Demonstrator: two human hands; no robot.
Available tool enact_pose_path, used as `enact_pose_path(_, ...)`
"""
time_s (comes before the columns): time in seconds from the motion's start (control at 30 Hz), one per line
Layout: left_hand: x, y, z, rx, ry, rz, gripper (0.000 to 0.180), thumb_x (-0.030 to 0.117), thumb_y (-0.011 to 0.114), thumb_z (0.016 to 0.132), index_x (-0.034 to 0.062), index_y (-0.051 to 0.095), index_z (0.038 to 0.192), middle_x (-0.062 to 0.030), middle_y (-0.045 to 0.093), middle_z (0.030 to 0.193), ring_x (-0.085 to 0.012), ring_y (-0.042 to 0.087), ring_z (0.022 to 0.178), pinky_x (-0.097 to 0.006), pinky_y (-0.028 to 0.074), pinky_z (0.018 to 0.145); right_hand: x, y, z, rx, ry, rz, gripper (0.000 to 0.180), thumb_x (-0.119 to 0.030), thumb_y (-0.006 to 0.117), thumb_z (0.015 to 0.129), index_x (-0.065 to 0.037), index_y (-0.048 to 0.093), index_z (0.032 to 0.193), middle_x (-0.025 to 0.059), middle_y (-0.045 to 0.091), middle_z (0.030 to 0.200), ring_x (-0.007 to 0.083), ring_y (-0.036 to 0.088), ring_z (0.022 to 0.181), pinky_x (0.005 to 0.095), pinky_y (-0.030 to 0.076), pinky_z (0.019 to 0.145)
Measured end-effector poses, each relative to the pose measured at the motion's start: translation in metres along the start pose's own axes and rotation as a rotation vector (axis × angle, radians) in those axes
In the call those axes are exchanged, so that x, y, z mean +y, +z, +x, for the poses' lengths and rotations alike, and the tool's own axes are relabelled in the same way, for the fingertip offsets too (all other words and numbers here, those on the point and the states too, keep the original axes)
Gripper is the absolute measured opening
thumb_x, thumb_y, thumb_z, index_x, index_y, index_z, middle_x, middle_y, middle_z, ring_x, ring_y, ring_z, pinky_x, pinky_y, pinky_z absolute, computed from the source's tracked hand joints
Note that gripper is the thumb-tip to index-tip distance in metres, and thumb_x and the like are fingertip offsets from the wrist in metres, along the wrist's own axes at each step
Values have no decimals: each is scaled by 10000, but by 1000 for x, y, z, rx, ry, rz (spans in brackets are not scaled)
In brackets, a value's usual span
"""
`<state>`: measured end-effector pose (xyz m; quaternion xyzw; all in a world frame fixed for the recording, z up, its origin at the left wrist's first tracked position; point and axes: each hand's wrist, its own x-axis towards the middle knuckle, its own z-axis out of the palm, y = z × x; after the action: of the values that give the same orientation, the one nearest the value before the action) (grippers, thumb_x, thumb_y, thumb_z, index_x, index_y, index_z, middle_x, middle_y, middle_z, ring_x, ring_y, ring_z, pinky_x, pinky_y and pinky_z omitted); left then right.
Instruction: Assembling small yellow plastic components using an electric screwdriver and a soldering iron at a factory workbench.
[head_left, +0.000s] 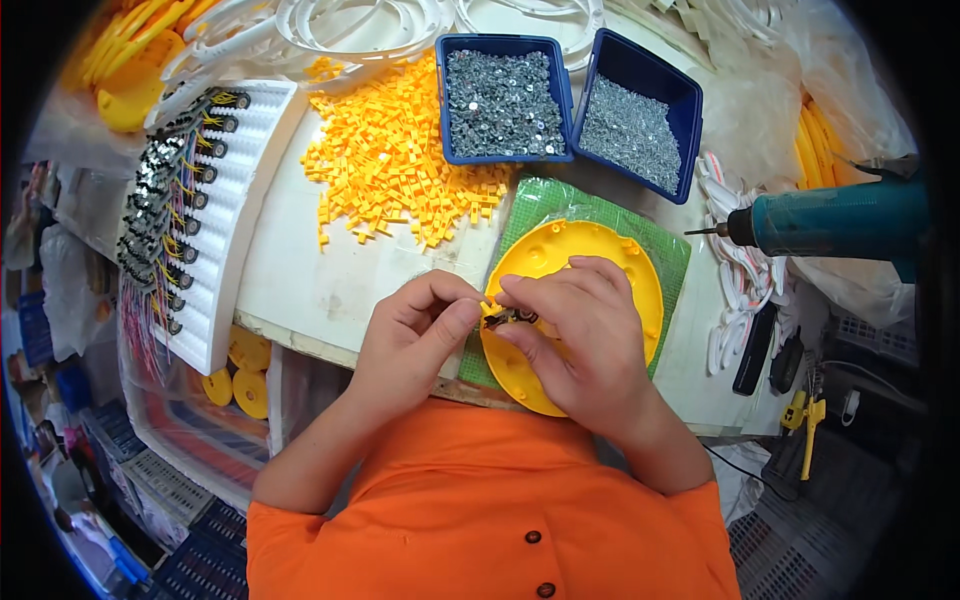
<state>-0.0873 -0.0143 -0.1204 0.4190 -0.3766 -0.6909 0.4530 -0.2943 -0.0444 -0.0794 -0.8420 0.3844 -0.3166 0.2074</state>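
A round yellow plastic disc (560, 250) lies on a green cutting mat (545, 197) at the table's near edge. Over its left rim, my left hand (415, 335) and my right hand (575, 325) meet, fingertips pinched together. Between them is a small dark part with thin wires (505, 319) and a tiny yellow clip (489, 307). My right hand covers the disc's middle. Which hand bears the part most, I cannot tell.
A heap of small yellow clips (390, 165) lies on the white table. Two blue bins of metal screws (503, 100) (635, 125) stand behind the mat. A white foam tray of wired parts (195, 200) lies left. A teal power screwdriver (830, 220) hangs right.
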Motion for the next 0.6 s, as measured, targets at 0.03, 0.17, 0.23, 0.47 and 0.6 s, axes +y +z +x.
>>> enact_pose_path(0.03,-2,1,1,2,2,-44,113,129,636,1045,21,642,1078,16,637,989,-52,574,931,-225,475,847,2,1,-1,19,-11,8,423,-80,813,804,-68,672,1202,29,727,955,225,680,860,432,467,927)
enact_pose_path(0.17,-8,2,1,20,-11,-59,117,131,633,1048,22,638,1090,18,633,988,-53,573,931,-232,478,845,5,2,-3,52,-7,2,423,-76,802,809,-60,675,1212,37,700,915,223,671,842,426,471,916)
enact_pose_path(0.23,-9,2,0,34,36,19,102,111,643,1034,17,647,1073,2,638,977,-71,579,909,-237,480,832,5,1,-3,56,1,7,420,-77,799,811,-62,678,1213,37,699,908,222,670,839,427,472,918)
enact_pose_path(0.47,9,-4,7,4,183,426,60,68,673,979,9,677,979,-42,654,946,-123,590,827,-262,481,749,4,-3,-3,-16,-7,-45,437,-53,817,773,-68,704,1195,46,733,976,238,683,858,443,482,939)
enact_pose_path(0.6,24,-7,13,-79,319,746,36,20,695,918,7,667,935,-83,665,914,-194,625,833,-306,499,751,4,-3,-1,-34,-25,-61,454,-56,820,759,-65,704,1198,41,726,961,232,680,860,443,490,936)
